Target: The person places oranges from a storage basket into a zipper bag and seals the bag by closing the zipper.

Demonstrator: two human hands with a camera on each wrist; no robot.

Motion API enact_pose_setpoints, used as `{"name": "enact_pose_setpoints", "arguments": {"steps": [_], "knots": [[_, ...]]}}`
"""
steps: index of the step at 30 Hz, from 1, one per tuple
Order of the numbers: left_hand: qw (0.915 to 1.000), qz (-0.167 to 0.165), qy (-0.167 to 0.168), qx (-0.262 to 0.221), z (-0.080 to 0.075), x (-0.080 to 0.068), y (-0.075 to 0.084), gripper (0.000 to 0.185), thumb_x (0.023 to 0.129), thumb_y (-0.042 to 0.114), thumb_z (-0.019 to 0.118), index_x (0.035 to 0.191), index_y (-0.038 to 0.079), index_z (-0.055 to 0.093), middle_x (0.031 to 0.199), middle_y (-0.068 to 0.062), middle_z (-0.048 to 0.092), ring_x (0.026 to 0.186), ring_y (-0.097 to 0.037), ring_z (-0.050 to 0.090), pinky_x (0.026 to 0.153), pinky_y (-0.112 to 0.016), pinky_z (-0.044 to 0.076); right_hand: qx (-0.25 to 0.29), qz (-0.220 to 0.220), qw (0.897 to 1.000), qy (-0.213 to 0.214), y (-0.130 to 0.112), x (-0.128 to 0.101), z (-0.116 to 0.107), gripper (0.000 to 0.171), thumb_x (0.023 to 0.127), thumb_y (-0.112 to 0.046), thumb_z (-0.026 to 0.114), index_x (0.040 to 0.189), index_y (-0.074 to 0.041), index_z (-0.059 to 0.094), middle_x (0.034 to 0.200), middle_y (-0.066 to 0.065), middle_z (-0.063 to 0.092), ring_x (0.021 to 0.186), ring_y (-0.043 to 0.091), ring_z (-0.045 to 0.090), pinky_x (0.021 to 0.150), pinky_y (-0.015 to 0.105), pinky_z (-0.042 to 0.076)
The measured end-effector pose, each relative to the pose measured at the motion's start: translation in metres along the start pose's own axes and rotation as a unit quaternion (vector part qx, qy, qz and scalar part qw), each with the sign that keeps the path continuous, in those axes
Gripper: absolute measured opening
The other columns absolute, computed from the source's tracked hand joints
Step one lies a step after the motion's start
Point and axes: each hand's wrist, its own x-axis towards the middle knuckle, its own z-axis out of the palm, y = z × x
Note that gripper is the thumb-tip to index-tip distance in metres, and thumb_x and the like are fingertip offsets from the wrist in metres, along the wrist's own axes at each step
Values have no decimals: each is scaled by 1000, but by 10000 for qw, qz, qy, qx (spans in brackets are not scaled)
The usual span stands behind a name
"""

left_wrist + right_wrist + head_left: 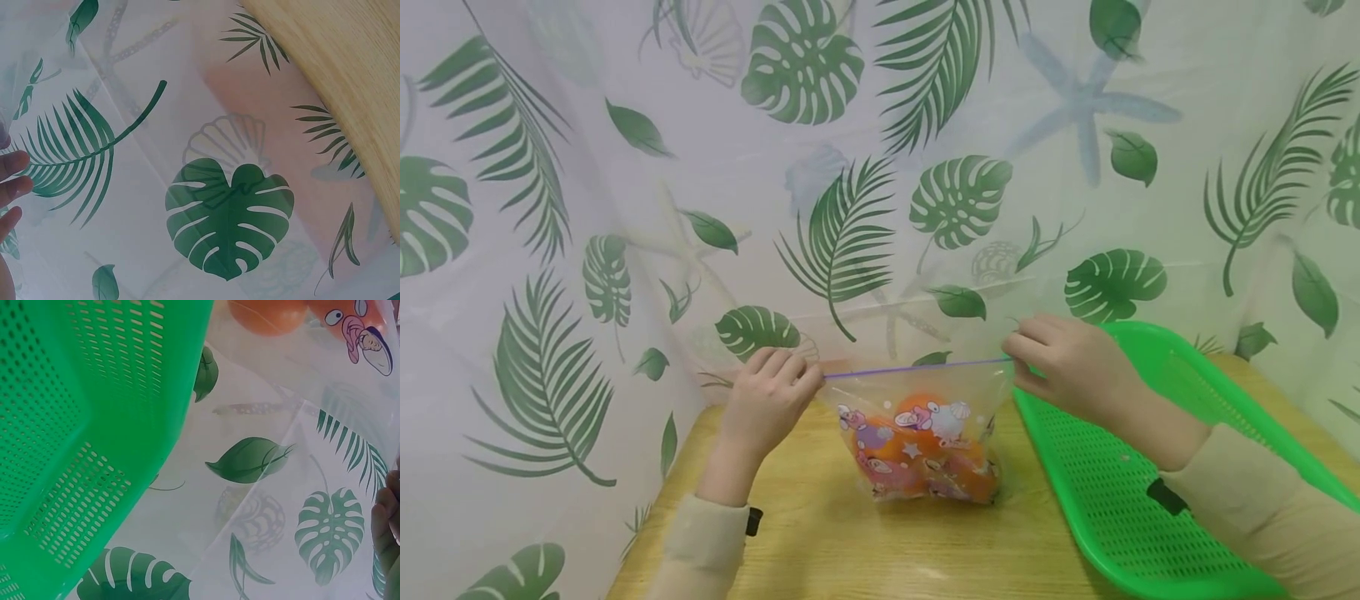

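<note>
On the counter (820,542), a zip bag (917,446) of oranges stands upright at centre. Both hands, left hand (767,400) at 9 o'clock and right hand (1063,367) at 3 o'clock, pinch its purple seal (910,367), pulling it taut, apparently to keep it straight. At 4 o'clock lies a green basket (1120,492).

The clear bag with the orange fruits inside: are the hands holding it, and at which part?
Yes. The left hand and the right hand each pinch one end of the purple zip strip along the top of the bag.
</note>
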Motion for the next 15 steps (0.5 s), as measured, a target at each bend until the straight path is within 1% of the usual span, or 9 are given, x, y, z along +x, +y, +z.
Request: {"name": "enact_pose_setpoints", "arguments": {"steps": [3,6,8,10,12,15], "knots": [[10000,-24,15,14,1,-1,1,34,114,26,46,92,9,65,83,-5,70,84,-27,71,86,-41,60,-27,58,10000,23,-1,-2,1,12,80,-3,55,84,-11,62,73,-1,55,60,12,44,50,23,33],[9998,-158,-54,-78,0,-3,3,26,110,25,55,94,9,67,85,-6,71,86,-28,72,87,-42,60,-45,143,9999,22,-1,-3,1,12,80,-3,57,85,-12,63,74,-2,56,61,11,47,49,23,35],[9991,-321,-143,-215,-1,-5,4,19,105,25,63,96,9,68,88,-6,73,87,-28,72,88,-43,60,-1,254,9997,-17,-2,-4,0,13,78,-2,60,85,-12,63,75,-3,57,62,10,49,49,23,38],[9973,-538,-204,-460,-1,-7,7,14,100,23,70,99,9,70,91,-5,74,88,-28,71,90,-45,59,63,394,9992,-83,-3,-5,0,14,77,-1,63,86,-13,62,76,-4,58,64,9,51,50,24,42],[9945,-756,-245,-675,-1,-9,9,14,98,23,73,99,10,71,93,-4,75,89,-28,71,92,-47,59,175,582,9980,-173,-4,-6,0,20,76,1,67,87,-14,62,77,-5,59,67,8,54,52,25,46],[9899,-1018,-226,-956,-2,-12,12,14,96,23,75,100,9,71,95,-5,77,90,-29,72,95,-51,58,432,893,9946,-308,-5,-8,1,22,75,1,72,89,-14,64,80,-4,63,71,8,58,57,27,51]]}}
